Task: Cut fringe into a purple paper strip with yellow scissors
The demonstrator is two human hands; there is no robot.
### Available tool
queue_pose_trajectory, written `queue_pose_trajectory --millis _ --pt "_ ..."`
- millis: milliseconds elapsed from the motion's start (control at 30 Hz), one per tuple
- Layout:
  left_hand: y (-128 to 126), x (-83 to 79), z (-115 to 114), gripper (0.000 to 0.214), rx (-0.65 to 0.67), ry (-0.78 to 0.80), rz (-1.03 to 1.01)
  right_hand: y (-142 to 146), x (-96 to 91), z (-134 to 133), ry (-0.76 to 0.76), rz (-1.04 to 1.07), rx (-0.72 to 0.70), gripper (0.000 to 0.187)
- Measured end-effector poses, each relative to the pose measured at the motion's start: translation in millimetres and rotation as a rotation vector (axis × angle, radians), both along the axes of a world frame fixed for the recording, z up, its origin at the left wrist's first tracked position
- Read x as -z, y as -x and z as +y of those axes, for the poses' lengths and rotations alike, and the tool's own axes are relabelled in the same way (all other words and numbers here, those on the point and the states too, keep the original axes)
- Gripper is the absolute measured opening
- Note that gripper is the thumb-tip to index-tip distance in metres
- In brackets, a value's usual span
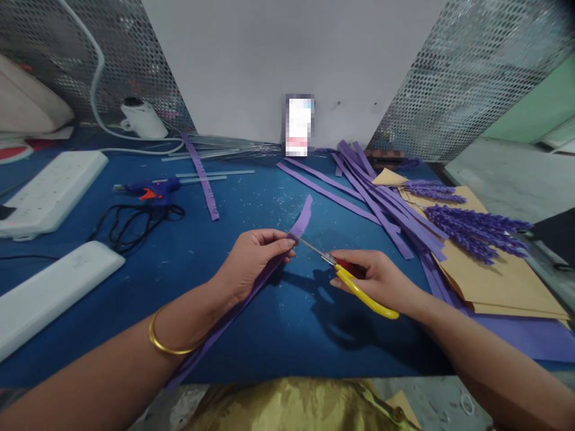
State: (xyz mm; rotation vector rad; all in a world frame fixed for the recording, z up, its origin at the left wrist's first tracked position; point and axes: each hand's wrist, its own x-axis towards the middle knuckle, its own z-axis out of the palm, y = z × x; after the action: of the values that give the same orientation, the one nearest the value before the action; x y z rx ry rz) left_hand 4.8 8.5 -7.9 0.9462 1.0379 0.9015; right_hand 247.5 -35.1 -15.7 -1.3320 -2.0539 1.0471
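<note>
My left hand (260, 258) pinches a long purple paper strip (302, 218) between thumb and fingers. One short end curves up past the fingertips, and the rest trails under my wrist to the table's front edge. My right hand (375, 275) grips scissors (366, 294) with a yellow handle and a partly hidden red one. The scissor blades point left and meet the strip's edge by my left thumb. How far the blades are apart I cannot tell.
Cut purple strips (381, 203), lavender-like stems (476, 227) and tan paper (503, 287) lie right. A blue glue gun (155, 188), its cord and white power strips (58, 188) lie left. Behind stand thin wires (233, 146) and a phone (299, 126) against the board.
</note>
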Motion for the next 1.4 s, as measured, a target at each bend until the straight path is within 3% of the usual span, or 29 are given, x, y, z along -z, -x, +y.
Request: queue_pose_trajectory --millis 300,633,1400 --pt "0 -2.4 -1 0.015 -0.030 -0.056 -0.007 2 -9.5 -3 -0.261 -0.270 0.017 0.045" --pt "0 -1.9 -2 0.014 -0.033 -0.109 0.041 0 -10.3 -3 -0.212 -0.211 -0.005 0.041" --pt "0 0.9 0 0.016 -0.040 -0.062 0.012 3 -11.2 -1 -0.210 -0.208 -0.037 0.035"
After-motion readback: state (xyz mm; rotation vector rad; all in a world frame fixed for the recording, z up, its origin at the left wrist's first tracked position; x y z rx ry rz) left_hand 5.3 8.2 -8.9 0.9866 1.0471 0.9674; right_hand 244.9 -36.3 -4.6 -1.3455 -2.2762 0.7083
